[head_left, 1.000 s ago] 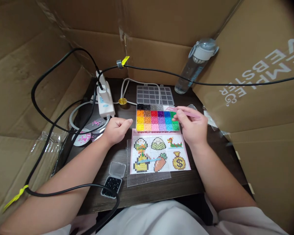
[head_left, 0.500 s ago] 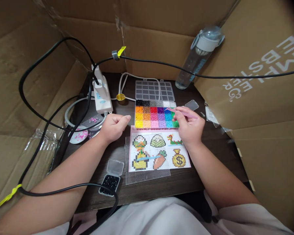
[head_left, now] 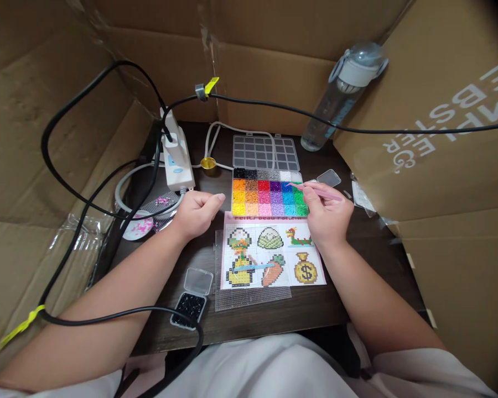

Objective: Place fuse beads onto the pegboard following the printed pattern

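Observation:
My right hand [head_left: 327,215] pinches pink tweezers [head_left: 313,189], whose tips reach over the right end of an open tray of coloured beads [head_left: 268,198]. My left hand [head_left: 197,213] rests in a loose fist on the dark table just left of the tray, nothing visible in it. In front of the tray lies a pattern sheet [head_left: 269,254] with several pixel pictures, on top of a clear pegboard [head_left: 253,297]. A small open box of black beads [head_left: 188,308] sits near the front edge by my left forearm.
A white power strip [head_left: 176,160] with black cables [head_left: 87,110] lies at the back left. A water bottle [head_left: 342,97] leans at the back right. Cardboard walls [head_left: 440,138] surround the small table. A round plate with pink beads [head_left: 139,228] sits on the left.
My right hand with the tweezers has shifted slightly along the tray's right end. The left hand has stayed put. The view has moved a little.

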Available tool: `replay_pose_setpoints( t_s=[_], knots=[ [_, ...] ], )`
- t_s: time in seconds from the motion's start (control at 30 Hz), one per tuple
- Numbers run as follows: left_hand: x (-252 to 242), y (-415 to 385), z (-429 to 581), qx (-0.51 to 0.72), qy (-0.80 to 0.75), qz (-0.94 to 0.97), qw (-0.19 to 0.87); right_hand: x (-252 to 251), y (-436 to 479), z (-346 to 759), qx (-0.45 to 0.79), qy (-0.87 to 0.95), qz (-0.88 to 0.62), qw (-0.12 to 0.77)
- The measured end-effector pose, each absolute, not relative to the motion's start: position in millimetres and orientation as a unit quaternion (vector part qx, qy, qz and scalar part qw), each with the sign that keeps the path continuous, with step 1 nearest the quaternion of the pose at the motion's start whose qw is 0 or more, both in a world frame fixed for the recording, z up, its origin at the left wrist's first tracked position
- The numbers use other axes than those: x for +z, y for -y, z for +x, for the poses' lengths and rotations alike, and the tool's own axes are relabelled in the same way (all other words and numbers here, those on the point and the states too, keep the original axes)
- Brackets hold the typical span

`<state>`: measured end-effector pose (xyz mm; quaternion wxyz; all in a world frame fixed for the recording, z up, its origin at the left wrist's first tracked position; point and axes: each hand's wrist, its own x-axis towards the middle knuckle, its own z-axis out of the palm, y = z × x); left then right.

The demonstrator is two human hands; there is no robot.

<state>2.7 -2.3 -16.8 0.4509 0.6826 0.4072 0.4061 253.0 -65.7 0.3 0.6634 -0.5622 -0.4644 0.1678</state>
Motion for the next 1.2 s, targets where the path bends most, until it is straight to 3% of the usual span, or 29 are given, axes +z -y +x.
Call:
replay_pose_setpoints(
  t_s=[1.2],
  knots=[
    [-6.5,4.1,-0.1,0.337,-0.44,0.707,0.439,-8.6,58.5,188.8,0.246,0.608,-0.521,0.547]
  ],
)
